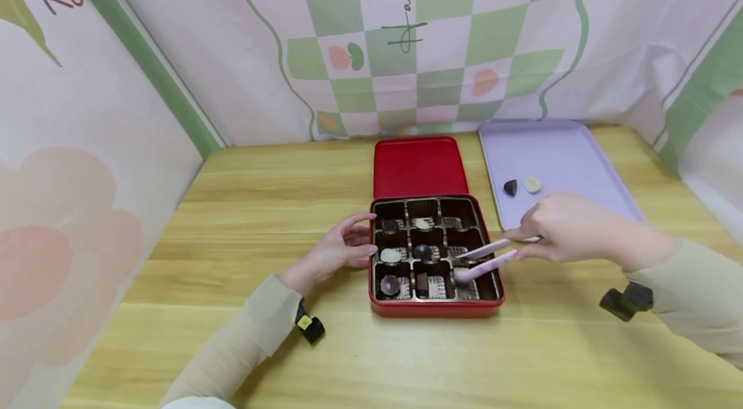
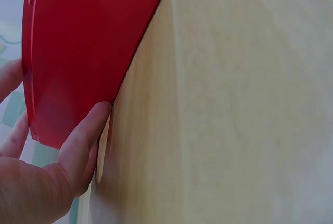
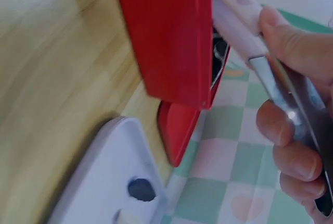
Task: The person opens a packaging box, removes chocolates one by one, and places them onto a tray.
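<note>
While the tong tips are hidden in the box on the counter, tongs are pinched by the right hand, the box's side touched by the relaxed left hand, the tray nearby.

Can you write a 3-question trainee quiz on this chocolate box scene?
1. True or false: the right hand holds pink tongs with their tips inside the red box.
2. How many chocolates lie on the lilac tray?
3. The left hand touches: A) the lid B) the box's left side C) the tray.

Key: 1. true. 2. two: a dark chocolate and a pale chocolate. 3. B.
</note>
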`<state>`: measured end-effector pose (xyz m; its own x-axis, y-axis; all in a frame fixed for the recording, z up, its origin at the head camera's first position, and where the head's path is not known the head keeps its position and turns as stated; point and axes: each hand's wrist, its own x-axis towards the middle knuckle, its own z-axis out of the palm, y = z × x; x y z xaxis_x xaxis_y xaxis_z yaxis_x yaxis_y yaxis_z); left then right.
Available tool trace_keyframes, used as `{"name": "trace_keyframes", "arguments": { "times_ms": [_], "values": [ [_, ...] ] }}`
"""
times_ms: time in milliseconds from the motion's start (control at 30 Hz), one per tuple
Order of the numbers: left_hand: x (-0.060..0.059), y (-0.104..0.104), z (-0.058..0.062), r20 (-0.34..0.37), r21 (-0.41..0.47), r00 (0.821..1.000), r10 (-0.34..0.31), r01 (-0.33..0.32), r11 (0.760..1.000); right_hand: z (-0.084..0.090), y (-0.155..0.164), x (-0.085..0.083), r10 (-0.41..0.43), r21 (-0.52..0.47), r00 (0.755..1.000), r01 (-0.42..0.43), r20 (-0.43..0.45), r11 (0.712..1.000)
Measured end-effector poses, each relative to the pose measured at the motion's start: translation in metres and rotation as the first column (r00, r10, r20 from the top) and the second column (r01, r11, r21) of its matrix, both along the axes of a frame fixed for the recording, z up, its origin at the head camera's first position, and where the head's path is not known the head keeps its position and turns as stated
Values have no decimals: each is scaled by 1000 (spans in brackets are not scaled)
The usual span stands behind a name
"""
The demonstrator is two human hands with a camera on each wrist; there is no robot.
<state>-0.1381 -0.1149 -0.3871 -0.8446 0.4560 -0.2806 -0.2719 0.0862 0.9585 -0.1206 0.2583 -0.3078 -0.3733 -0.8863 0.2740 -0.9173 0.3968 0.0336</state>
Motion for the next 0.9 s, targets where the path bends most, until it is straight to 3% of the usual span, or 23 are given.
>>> {"name": "trace_keyframes", "arguments": {
  "times_ms": [333,567,900],
  "values": [
    [0,2,-1,12,2,1000,20,-20,1000,-6,19,-2,10,-80,1000,-12,-23,997],
    [-1,1,0,2,4,1000,9,-9,1000,1,30,0,-64,-119,998,66,17,991],
    [0,1,2,10,-5,1000,10,-10,1000,9,25,6,-23,-66,998,27,51,997]
  ]
}}
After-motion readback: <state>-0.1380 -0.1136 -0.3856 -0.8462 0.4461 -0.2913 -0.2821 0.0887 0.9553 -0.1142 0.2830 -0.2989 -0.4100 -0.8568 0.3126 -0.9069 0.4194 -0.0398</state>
